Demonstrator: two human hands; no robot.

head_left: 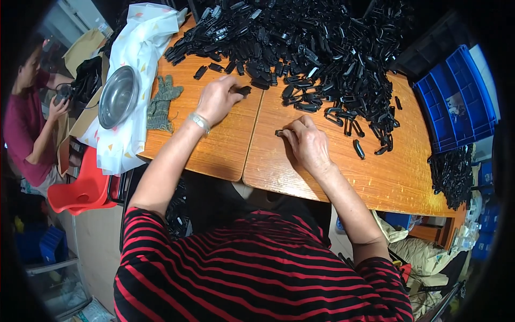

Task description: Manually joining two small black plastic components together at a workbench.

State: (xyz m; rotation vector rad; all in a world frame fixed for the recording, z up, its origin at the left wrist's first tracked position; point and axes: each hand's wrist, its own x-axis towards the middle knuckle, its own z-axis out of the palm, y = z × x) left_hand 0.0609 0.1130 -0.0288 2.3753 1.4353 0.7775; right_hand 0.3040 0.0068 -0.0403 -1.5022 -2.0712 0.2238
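Observation:
My left hand (215,100) is closed above the left part of the wooden table (214,147), with a small black plastic part (244,91) between thumb and fingers. To its right and nearer to me, my right hand (310,144) pinches another small dark piece (279,133) just over the tabletop; most of it is hidden by the fingertips. Beyond both hands spreads a large heap of black plastic parts (300,45), narrow and elongated, some shaped like open frames. One loose black part (359,149) lies to the right of my right hand.
A grey-green knit glove (159,107) lies at the table's left edge, beside a patterned white sheet (145,32) and a metal bowl (119,96). Blue crate (456,102) stands at right, above more black parts (453,177). At left are a red chair (86,185) and another person (35,118).

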